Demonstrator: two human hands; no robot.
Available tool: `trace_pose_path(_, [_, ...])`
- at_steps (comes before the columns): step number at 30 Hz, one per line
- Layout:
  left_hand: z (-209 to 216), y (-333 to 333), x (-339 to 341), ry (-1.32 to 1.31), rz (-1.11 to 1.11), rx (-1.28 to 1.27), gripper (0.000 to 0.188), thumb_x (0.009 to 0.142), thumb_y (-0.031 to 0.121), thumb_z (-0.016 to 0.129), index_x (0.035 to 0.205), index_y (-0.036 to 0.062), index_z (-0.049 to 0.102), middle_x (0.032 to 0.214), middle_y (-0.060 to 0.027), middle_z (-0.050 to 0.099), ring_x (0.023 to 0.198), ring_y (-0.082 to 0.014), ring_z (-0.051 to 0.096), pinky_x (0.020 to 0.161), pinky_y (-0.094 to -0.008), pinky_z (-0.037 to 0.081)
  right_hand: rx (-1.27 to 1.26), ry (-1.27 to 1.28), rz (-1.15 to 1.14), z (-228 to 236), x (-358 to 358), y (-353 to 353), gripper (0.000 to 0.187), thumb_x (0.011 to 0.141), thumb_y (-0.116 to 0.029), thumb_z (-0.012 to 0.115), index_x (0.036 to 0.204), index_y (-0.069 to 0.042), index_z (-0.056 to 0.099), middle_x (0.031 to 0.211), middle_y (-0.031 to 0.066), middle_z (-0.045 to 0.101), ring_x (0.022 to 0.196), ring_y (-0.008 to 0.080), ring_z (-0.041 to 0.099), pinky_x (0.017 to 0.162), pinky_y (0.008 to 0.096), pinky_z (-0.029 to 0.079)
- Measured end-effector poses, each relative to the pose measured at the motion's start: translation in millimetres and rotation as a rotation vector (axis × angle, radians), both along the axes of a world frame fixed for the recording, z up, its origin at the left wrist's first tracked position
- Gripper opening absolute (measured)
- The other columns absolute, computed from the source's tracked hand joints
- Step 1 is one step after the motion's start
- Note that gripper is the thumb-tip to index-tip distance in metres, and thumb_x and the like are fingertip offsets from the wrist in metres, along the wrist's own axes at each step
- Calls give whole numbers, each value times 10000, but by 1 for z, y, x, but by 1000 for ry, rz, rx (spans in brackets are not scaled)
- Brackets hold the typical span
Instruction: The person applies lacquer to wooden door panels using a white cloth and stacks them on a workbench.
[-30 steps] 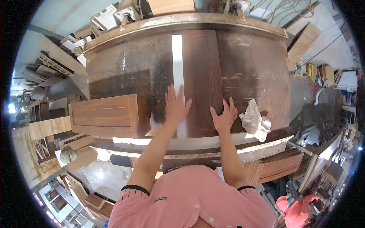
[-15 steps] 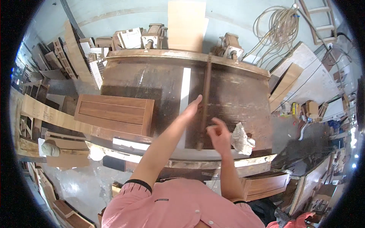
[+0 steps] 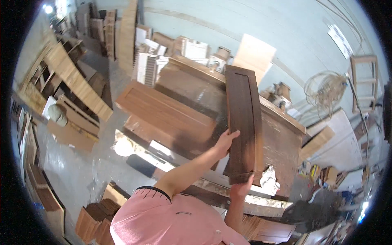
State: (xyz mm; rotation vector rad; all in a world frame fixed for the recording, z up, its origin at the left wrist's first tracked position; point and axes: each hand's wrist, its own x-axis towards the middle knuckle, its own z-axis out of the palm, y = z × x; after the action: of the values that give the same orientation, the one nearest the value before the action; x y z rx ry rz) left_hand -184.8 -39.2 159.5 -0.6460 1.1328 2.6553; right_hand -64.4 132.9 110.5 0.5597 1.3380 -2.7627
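Observation:
A dark brown wooden cabinet door panel (image 3: 243, 114) with a recessed centre stands tilted over the workbench (image 3: 281, 157), its long side running away from me. My left hand (image 3: 226, 142) grips its left edge, thumb on the face. At the near end, my right hand (image 3: 243, 187) holds the bottom edge; some of its fingers are hidden behind the wood. To the left, a second, lighter brown door panel (image 3: 167, 109) lies on the bench. A crumpled white cloth (image 3: 269, 181) rests right of the held panel, near the front edge.
Clamp-like machine parts (image 3: 219, 59) stand behind the bench's raised back ledge. A coiled hose (image 3: 326, 87) hangs on the wall beside a ladder (image 3: 364, 83). Stacked wooden panels (image 3: 96, 218) sit at the lower left, and boards (image 3: 126, 36) lean at the back left.
The held panel has turned from edge-on to showing its broad face. Both hands now grip it; the right was apart or barely touching. The whole view has swung left.

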Motion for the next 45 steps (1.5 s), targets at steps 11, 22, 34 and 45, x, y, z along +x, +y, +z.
trace_pose_path(11, [-65,-201,105,30,115,-182,565,1020,406,587,1333,-59,515,1080,-169,668,996,-275,687,911,-391,568,446,150,190,50,-104,-116,537,1006,-138,589,1515,-47,442,1419,99,565,1208,230,584,1003,355,478])
trace_pose_path(22, [-75,-288,126,-17,-89,-376,679,1015,578,516,1179,-73,619,1000,-198,718,877,-256,722,770,-357,587,717,181,226,-7,-116,-179,582,1023,-200,592,1545,-44,386,1470,154,514,1291,269,533,1064,399,432])
trace_pose_path(34, [-62,-392,147,77,339,-851,259,1050,282,568,931,66,650,701,15,614,627,-66,563,584,-253,465,782,99,399,-74,-42,-148,499,1021,-139,618,1467,28,468,1437,155,555,1319,244,528,1122,353,400])
trace_pose_path(45, [-127,-359,144,-14,192,-719,397,1031,458,580,1072,82,700,829,3,688,699,-94,601,647,-256,462,775,211,243,-86,-29,-155,397,1001,-256,665,1322,-25,629,1221,112,691,1133,187,631,1000,329,490])
